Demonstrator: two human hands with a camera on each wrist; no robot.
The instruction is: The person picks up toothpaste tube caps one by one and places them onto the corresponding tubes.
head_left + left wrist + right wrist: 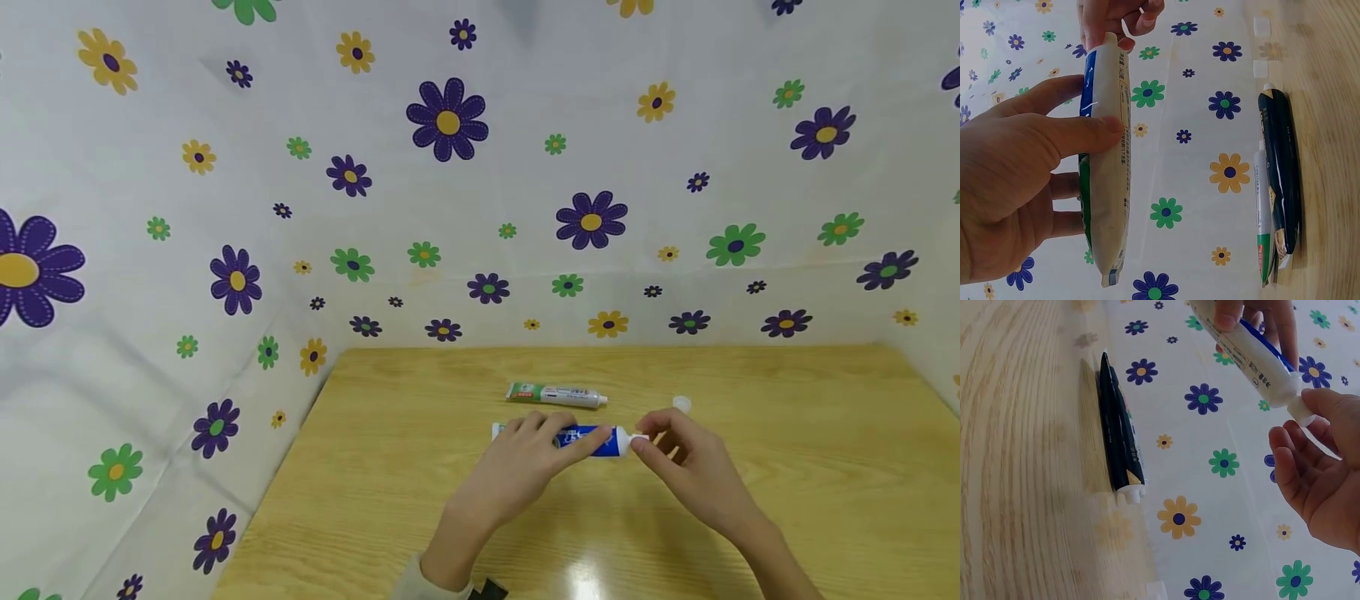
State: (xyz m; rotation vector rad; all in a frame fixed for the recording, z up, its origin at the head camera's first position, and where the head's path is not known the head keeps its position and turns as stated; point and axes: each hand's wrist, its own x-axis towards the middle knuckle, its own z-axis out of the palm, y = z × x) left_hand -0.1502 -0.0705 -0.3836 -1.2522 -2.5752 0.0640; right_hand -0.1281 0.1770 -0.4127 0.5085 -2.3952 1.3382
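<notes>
My left hand [517, 458] grips a blue, white and green toothpaste tube [588, 440] around its body, thumb on one side and fingers on the other. Above the table, the tube [1107, 181] is held lengthwise, its narrow end toward my right hand [697, 471]. At that end my right thumb and fingers pinch a white cap [1300, 411] at the tube's neck. In the right wrist view the other fingers of the right hand [1329, 487] curl loosely below the cap.
A white and green toothpaste tube [557, 395] lies farther back on the wooden table [405, 500]. Beside it lies a black tube [1282, 169], hidden from the head view. Two loose white caps, one upper [1262, 27] and one lower [1260, 69], stand nearby. Flowered cloth [525, 183] surrounds the table.
</notes>
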